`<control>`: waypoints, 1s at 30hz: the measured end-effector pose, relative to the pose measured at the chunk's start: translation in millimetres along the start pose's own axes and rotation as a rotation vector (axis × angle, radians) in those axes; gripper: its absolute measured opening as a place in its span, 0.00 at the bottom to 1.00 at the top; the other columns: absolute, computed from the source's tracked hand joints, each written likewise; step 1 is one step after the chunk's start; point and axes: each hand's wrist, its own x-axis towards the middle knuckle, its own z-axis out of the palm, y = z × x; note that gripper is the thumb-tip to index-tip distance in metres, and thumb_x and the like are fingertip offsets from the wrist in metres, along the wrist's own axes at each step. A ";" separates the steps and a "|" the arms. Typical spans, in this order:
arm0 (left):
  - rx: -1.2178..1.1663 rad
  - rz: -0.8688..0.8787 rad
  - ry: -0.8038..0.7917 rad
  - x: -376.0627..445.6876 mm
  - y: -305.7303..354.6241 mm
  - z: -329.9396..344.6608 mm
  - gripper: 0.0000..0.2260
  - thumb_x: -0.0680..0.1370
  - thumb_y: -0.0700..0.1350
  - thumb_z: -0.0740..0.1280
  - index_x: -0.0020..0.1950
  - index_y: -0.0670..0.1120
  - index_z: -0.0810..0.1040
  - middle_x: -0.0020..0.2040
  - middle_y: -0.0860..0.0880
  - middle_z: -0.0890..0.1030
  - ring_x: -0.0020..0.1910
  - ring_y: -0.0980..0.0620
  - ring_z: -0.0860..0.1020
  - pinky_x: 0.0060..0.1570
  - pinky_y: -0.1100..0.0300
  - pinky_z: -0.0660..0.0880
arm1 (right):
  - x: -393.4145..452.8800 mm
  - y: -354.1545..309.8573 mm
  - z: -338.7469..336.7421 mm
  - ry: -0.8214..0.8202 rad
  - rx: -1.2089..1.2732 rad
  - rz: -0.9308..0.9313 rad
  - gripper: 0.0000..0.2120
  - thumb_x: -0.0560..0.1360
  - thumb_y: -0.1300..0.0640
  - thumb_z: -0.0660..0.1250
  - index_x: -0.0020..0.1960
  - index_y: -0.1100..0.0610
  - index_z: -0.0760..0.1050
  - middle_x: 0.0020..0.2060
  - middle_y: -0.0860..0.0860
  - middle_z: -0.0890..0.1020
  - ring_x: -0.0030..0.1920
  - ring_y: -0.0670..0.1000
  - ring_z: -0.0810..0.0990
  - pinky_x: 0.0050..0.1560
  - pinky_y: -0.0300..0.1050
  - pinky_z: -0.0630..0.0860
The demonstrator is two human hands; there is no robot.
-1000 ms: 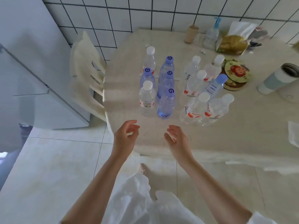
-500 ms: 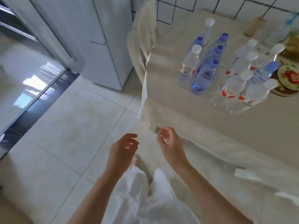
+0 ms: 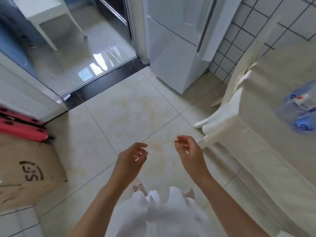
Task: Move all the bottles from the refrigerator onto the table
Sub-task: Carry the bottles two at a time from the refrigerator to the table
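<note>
— So, what are the hands doing?
— Both empty: left hand [image 3: 131, 157] and right hand [image 3: 189, 152] hang over the floor tiles [image 3: 136, 108], fingers loosely curled.
— And the bottles?
— Blurred bottles [image 3: 301, 112] stand on the table [image 3: 256, 151] at the right edge; a chair [image 3: 227, 103] sits against it.
— Farther back?
— The white refrigerator [image 3: 174, 53] stands closed beside the tiled wall [image 3: 248, 31].

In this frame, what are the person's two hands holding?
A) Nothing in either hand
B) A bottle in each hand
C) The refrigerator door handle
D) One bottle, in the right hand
A: the left hand and right hand hang over the floor with fingers loosely curled around nothing.
</note>
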 end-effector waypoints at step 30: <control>-0.058 -0.016 0.030 317.5 -3.4 -207.2 0.14 0.77 0.40 0.67 0.47 0.61 0.76 0.42 0.56 0.85 0.43 0.59 0.82 0.45 0.68 0.76 | 269.6 -186.7 195.6 -0.094 -0.115 -0.087 0.11 0.77 0.55 0.65 0.59 0.50 0.72 0.50 0.43 0.79 0.53 0.40 0.79 0.59 0.44 0.76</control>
